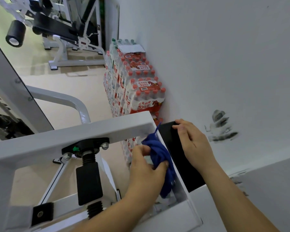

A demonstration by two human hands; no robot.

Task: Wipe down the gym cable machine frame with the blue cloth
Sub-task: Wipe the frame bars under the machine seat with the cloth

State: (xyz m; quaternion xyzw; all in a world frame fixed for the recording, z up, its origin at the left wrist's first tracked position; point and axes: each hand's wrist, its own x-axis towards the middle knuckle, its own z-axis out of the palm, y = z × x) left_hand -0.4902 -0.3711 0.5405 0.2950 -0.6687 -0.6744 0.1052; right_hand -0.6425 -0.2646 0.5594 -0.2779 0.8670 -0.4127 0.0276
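left hand [147, 166] gripping cloth [158, 150] against frame [90, 131], fingers [140, 150] curling round it | right hand [193, 143] at its 2 o'clock, fingers [180, 127] hooking over black panel [173, 148]

The shrink-wrapped packs of clear red-capped water bottles [122, 91] stacked by the white wall [216, 64] bore red-and-white labels [145, 105] that read "农夫山泉" with a large "30" and "周年", on the nearest pack's top and side.
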